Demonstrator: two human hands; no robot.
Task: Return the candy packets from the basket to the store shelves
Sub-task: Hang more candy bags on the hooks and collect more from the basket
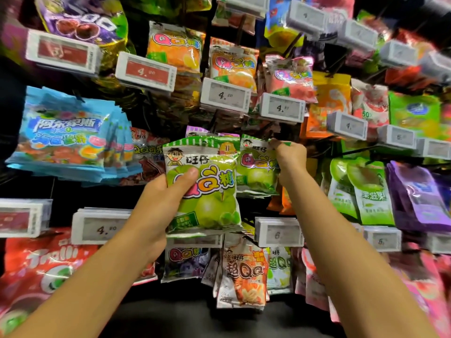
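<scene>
Nearest the camera, two bare forearms reach up toward the display. The left hand [158,203] grips a glossy green plastic packet of apple gummy candy [203,184], thumb pressed across its front and fingers wrapped behind, so the packet stands upright just in front of the hooks, its punched top edge level with the row behind. Just beyond and to the right, the right hand [290,157] pinches the top corner of the matching green packets already hanging [256,164], fingers closed narrow on that header. These look like the proper home for the held packet.

To do this step well, I judge the right hand should steady or draw the hanging packets forward to bare the tip of the peg, which I cannot make out here. The left hand should then bring the packet's hole squarely onto the peg, keeping the packet flat and facing outward.

Farther back, white price tags [224,95] and orange and pink packets fill the upper rows. The basket is out of view.
</scene>
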